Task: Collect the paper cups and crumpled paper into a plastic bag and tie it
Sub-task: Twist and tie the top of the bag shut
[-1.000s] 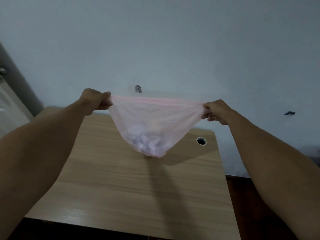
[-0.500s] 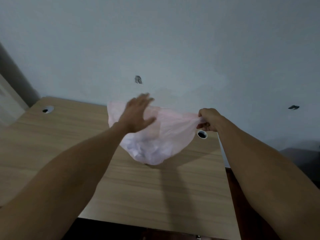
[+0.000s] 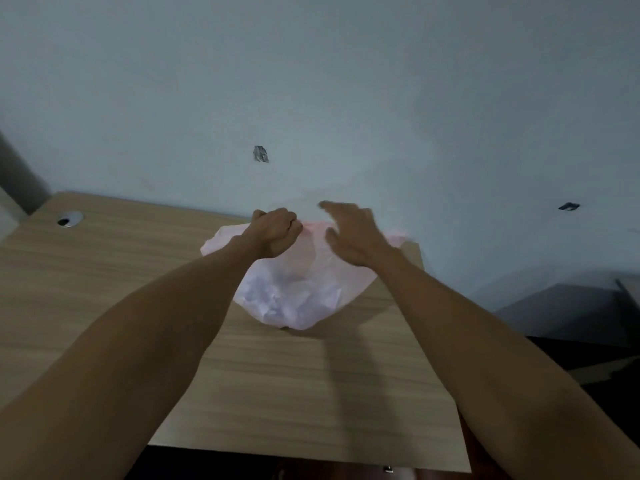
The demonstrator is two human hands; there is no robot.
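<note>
We see a translucent pink plastic bag near the far edge of a light wooden table, its rounded bottom touching the tabletop. Through the film we make out white crumpled paper bunched in the lower part (we cannot pick out the cups as separate shapes). The left hand is curled into a fist around the gathered upper rim of the bag, gripping it above the load. The right hand, blurred, hovers just beside it over the bag's right side with its fingers spread and loose, and it holds nothing; we cannot tell whether its palm touches the plastic. A round cable hole sits in the table's far left corner, and a pale wall rises behind.
</note>
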